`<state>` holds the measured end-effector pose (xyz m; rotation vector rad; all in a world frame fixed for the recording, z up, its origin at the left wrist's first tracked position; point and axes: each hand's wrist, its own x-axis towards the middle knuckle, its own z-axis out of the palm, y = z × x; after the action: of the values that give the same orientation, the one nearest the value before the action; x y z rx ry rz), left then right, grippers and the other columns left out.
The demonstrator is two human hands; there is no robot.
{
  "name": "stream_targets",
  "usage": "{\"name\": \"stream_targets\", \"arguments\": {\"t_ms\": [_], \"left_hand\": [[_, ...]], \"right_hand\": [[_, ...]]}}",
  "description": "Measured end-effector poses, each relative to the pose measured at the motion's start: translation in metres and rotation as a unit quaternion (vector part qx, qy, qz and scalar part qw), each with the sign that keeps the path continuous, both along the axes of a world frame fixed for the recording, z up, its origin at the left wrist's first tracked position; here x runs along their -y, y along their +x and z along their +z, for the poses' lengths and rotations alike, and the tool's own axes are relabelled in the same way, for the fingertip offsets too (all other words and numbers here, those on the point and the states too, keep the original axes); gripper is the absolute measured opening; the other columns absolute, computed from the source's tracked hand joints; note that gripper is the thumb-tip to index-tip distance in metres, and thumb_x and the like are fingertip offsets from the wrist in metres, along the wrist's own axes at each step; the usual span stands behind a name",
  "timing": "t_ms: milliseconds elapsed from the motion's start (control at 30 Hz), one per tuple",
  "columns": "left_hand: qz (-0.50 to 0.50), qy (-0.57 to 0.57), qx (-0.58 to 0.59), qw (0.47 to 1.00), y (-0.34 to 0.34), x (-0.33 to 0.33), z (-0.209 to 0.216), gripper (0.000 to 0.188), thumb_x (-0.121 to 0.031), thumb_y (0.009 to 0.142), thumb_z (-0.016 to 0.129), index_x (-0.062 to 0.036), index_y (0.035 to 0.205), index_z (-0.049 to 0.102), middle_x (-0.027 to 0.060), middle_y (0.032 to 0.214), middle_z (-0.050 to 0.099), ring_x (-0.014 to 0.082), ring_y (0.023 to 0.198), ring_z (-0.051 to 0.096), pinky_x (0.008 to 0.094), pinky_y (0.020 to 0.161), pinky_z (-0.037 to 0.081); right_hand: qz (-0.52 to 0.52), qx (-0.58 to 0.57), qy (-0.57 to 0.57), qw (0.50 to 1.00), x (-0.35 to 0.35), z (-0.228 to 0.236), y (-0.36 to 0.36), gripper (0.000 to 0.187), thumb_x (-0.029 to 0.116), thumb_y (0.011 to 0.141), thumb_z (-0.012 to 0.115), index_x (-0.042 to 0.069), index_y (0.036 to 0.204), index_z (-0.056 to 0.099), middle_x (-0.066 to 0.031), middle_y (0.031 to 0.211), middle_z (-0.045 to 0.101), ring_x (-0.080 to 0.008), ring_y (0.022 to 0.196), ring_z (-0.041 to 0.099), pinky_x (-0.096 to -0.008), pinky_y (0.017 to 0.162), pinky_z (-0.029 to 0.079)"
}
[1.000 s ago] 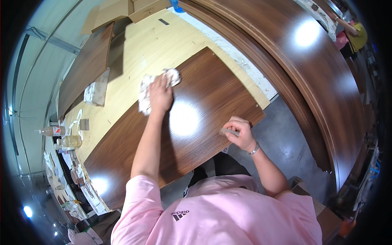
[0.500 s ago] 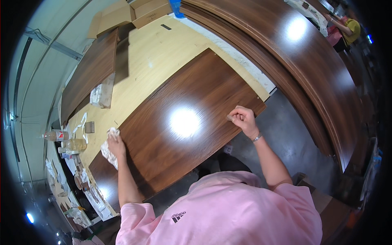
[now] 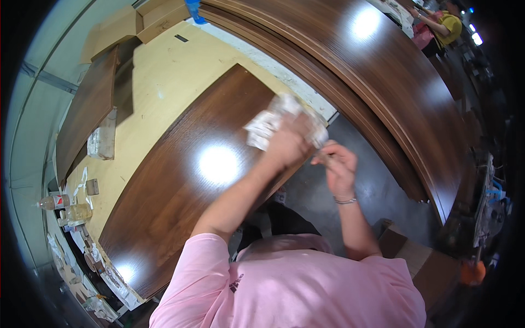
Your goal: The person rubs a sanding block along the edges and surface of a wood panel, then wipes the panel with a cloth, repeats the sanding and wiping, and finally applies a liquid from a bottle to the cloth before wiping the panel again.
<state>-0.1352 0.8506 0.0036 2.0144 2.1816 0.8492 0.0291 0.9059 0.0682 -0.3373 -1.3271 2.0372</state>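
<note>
The left hand (image 3: 287, 145) is closed over a crumpled white rag (image 3: 273, 123) and presses it onto the right end of a dark brown wooden panel (image 3: 180, 191). The rag bunches out from under the fingers toward the far side and the left, and it is blurred. The panel lies flat on a pale yellow bench (image 3: 158, 82), running from the near left up to the far right, its glossy face throwing back two bright spots of ceiling light.

The right hand (image 3: 338, 164) sits just beside the left one, at the panel's right corner, with its fingers curled inward. It may pinch the panel's edge or something small, but the blur keeps me from telling which. A thin bracelet (image 3: 345, 200) circles that wrist. Both forearms rise from a pink shirt (image 3: 295, 290) at the near edge.

On the bench's left side lies a second, narrower brown board (image 3: 87, 115), with a small wrapped whitish bundle (image 3: 101, 139) just beside its near end. Nearer still, along the left rim, stand two clear bottles (image 3: 68, 208) amid scraps of paper. Cardboard boxes (image 3: 142, 24) sit at the far end of the bench. Beyond the bench, to the right, a very large curved brown wooden surface (image 3: 383, 82) sweeps across, and another person in a yellow top (image 3: 445, 24) works at the far right, well apart.
</note>
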Motion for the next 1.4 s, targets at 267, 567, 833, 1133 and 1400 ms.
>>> {"name": "stream_targets", "arguments": {"t_ms": [267, 567, 833, 1133, 1400], "left_hand": [[-0.219, -0.007, 0.225, 0.949, 0.103, 0.068, 0.029, 0.049, -0.004, 0.073, 0.066, -0.0136, 0.121, 0.068, 0.0113, 0.105, 0.069, 0.0329, 0.09, 0.066, 0.0423, 0.077, 0.056], [-0.077, -0.014, 0.009, 0.997, 0.045, 0.06, 0.023, 0.045, -0.005, 0.072, 0.067, -0.0064, 0.117, 0.068, 0.0124, 0.126, 0.063, 0.0303, 0.118, 0.057, 0.0452, 0.106, 0.042], [0.064, -0.032, 0.021, 0.997, 0.027, 0.078, 0.057, 0.043, -0.008, 0.073, 0.068, -0.0074, 0.116, 0.068, 0.0083, 0.117, 0.067, 0.0276, 0.106, 0.063, 0.0414, 0.093, 0.049], [0.028, -0.07, -0.001, 0.997, 0.03, 0.086, 0.026, 0.053, -0.013, 0.078, 0.069, -0.0083, 0.13, 0.059, 0.01, 0.142, 0.052, 0.0299, 0.133, 0.046, 0.0528, 0.113, 0.031], [0.089, -0.094, -0.051, 0.99, 0.059, 0.061, 0.023, 0.068, -0.029, 0.078, 0.072, -0.0047, 0.138, 0.05, 0.0152, 0.149, 0.042, 0.0318, 0.14, 0.036, 0.0523, 0.115, 0.027]], "right_hand": [[-0.08, 0.041, 0.052, 0.995, -0.035, 0.027, 0.112, 0.025, 0.011, 0.081, 0.057, -0.009, 0.095, 0.063, -0.0109, 0.083, 0.058, -0.0209, 0.077, 0.061, -0.0313, 0.074, 0.048], [-0.059, 0.092, 0.061, 0.992, -0.028, 0.017, 0.093, 0.024, 0.011, 0.082, 0.058, -0.007, 0.097, 0.063, -0.0071, 0.085, 0.054, -0.0158, 0.079, 0.058, -0.0263, 0.069, 0.046], [-0.107, 0.16, 0.172, 0.966, -0.043, 0.005, 0.07, 0.009, -0.004, 0.083, 0.06, -0.007, 0.091, 0.064, -0.0027, 0.084, 0.054, -0.0063, 0.07, 0.047, -0.0209, 0.063, 0.038], [-0.117, 0.107, 0.016, 0.987, -0.048, -0.031, -0.039, 0.015, 0.01, 0.091, 0.064, -0.004, 0.096, 0.067, -0.0022, 0.085, 0.063, -0.0067, 0.072, 0.059, -0.0234, 0.067, 0.052], [-0.053, 0.155, -0.023, 0.986, -0.041, -0.053, -0.075, 0.015, 0.011, 0.092, 0.062, -0.003, 0.096, 0.066, -0.0029, 0.081, 0.063, -0.0077, 0.066, 0.057, -0.0241, 0.063, 0.053]]}}
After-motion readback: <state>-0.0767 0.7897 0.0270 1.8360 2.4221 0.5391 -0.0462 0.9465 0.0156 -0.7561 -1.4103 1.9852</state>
